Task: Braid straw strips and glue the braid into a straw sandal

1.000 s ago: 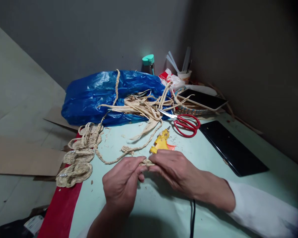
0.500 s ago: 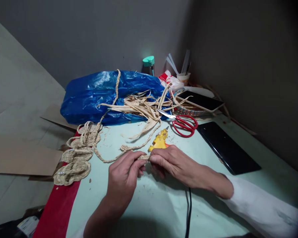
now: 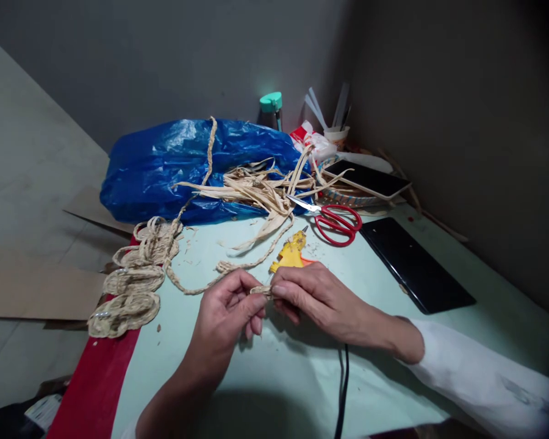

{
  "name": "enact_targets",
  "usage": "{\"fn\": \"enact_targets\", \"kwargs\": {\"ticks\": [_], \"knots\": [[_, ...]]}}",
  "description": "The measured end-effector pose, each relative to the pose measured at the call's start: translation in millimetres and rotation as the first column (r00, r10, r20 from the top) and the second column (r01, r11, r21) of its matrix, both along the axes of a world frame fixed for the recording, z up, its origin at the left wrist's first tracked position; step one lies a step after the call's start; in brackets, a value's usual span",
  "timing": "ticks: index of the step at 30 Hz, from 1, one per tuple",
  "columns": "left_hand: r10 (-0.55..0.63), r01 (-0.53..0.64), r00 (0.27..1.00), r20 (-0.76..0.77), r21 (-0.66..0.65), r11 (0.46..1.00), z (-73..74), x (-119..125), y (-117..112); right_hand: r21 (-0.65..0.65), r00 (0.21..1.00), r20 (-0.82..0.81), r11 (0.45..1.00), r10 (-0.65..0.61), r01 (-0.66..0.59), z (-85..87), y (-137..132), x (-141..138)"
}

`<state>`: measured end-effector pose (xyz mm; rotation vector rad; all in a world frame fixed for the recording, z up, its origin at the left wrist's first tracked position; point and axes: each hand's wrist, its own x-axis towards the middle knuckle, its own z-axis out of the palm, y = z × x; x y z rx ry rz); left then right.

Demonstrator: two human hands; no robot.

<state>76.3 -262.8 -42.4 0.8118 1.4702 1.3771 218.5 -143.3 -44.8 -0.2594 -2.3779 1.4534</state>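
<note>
A short piece of pale straw braid is pinched at both ends between my two hands above the table. My left hand grips its left end with thumb and fingers. From the other side, my right hand holds the right end, and its fingers hide part of it. Just behind my right hand lies a yellow glue gun, its nozzle pointing away. A long braided straw cord runs on the table behind my left hand; whether it joins the held piece is hidden.
Several looped straw braid pieces line the table's left edge. Behind are a blue plastic bag, loose dry strips and red-handled scissors. A black flat panel lies right, below a tablet-like device. A black cable runs frontward.
The camera view has shifted slightly. My left hand's fingers have moved a little on the straw braid, showing more of its left end; my right hand keeps its pinch.
</note>
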Motion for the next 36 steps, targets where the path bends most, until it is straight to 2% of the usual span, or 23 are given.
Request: {"fn": "enact_targets", "kwargs": {"ticks": [4,9,12,16,18,20,23,25,28,32,36], "knots": [[-0.013,0.015,0.981,0.193,-0.009,1.0,-5.1,-1.8,-0.3,-0.083,0.999,-0.034,0.996,0.035,-0.038,-1.2,-1.1,-0.3],[0.007,0.011,0.962,0.273,-0.064,0.998,-5.5,-0.9,4.6,-0.071,0.996,0.016,0.994,-0.085,0.086,0.2,2.8,0.0],[0.041,-0.026,0.957,0.288,-0.059,0.998,-4.3,1.4,6.4,0.046,0.982,-0.07,0.982,-0.177,0.18,2.3,7.2,1.6],[0.033,-0.014,0.951,0.308,-0.062,0.998,-5.8,3.1,5.1,0.275,0.96,-0.271,0.95,-0.07,0.147,-0.5,9.9,2.9],[0.024,-0.01,0.956,0.294,-0.049,0.999,-5.9,2.7,3.8,0.305,0.945,-0.32,0.938,-0.063,0.166,-2.2,9.1,2.6],[0.049,-0.051,0.961,0.273,-0.001,0.999,-3.8,1.8,2.9,0.221,0.941,-0.308,0.952,-0.139,0.212,-1.8,7.6,2.0],[0.174,-0.194,0.97,0.168,0.109,0.975,2.7,1.3,2.6,-0.035,0.946,-0.202,0.967,-0.254,0.252,1.6,5.0,0.7],[0.238,-0.24,0.971,0.035,0.164,0.957,6.4,2.5,2.6,-0.223,0.955,-0.136,0.948,-0.262,0.228,3.0,3.1,-0.3],[0.232,-0.201,0.962,-0.141,0.206,0.958,6.9,5.8,1.7,-0.433,0.97,-0.106,0.888,-0.219,0.153,1.3,-0.6,-1.9],[0.269,-0.179,0.919,-0.287,0.303,0.936,-0.6,9.4,-2.1,-0.584,0.981,-0.096,0.808,-0.171,0.084,-2.8,-7.5,-3.0],[0.281,-0.178,0.916,-0.286,0.336,0.925,-4.5,11.7,-4.6,-0.627,0.983,-0.082,0.776,-0.163,0.077,-3.7,-11.5,-2.5]]}}
